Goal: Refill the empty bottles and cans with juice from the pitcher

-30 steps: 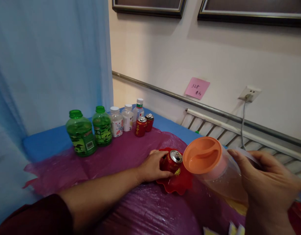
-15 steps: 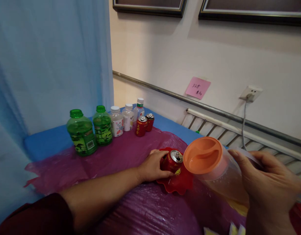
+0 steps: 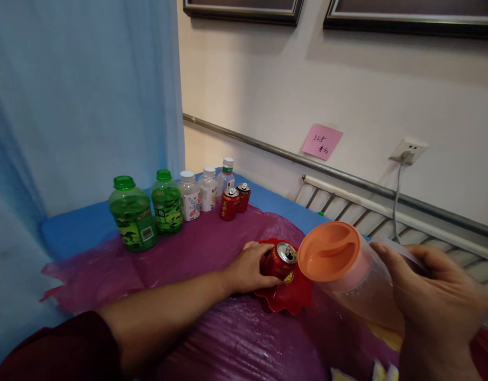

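Red can (image 3: 273, 266) is being gripped from the side by the left hand (image 3: 247, 269), thumb and fingers wrapped partway round. Can is being supported over a wavy-rimmed red dish (image 3: 287, 302), toward the far right edge of the surface; base contact is being hidden. Can mouth is being shown open; contents can't be told.

Clear pitcher (image 3: 374, 301) is being held by its handle in the right hand (image 3: 430, 296), fingers closed round it. Pitcher is being tipped, orange lid (image 3: 329, 251) leading, lid rim just beside can top. Touching or apart can't be told; fill level neither.

Two green bottles (image 3: 133, 225) are being lined up by the left edge, three white-capped bottles (image 3: 190, 198) on toward the far corner, two other red cans (image 3: 229, 205) just in front. Fill can't be told.

A stretch of purple sheet (image 3: 184, 262) is being spread between bottle row and left forearm. Past the far right edge, the side is being bounded by a radiator (image 3: 347, 201).
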Demonstrator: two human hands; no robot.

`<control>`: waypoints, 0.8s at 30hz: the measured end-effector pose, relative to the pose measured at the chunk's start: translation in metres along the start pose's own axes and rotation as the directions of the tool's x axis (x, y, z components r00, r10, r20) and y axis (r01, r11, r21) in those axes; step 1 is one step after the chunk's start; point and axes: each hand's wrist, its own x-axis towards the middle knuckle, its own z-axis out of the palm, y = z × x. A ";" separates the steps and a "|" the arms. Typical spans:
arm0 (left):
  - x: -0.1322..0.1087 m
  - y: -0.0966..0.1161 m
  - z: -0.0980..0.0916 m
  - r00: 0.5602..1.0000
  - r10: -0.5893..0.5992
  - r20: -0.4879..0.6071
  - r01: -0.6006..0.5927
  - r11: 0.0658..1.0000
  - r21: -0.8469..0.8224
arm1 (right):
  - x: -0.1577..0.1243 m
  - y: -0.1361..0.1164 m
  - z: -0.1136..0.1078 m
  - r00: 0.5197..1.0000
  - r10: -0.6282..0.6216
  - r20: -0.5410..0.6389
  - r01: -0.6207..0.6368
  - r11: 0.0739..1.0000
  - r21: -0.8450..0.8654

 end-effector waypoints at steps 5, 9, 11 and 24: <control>0.000 -0.001 0.001 1.000 0.016 -0.005 -0.016 1.000 0.004 | 0.001 -0.008 0.000 0.998 0.013 -0.065 -0.017 0.998 -0.053; 0.000 0.000 0.000 1.000 0.010 0.004 -0.010 1.000 0.008 | 0.001 -0.007 0.000 0.999 0.013 -0.049 -0.016 0.998 -0.055; 0.000 0.000 0.000 1.000 0.014 0.006 -0.014 1.000 0.007 | 0.001 -0.005 0.001 0.999 0.013 -0.050 -0.016 0.998 -0.062; 0.000 -0.001 0.001 1.000 0.004 0.000 -0.004 1.000 0.006 | 0.002 -0.003 0.002 0.998 0.001 -0.058 -0.005 0.998 -0.059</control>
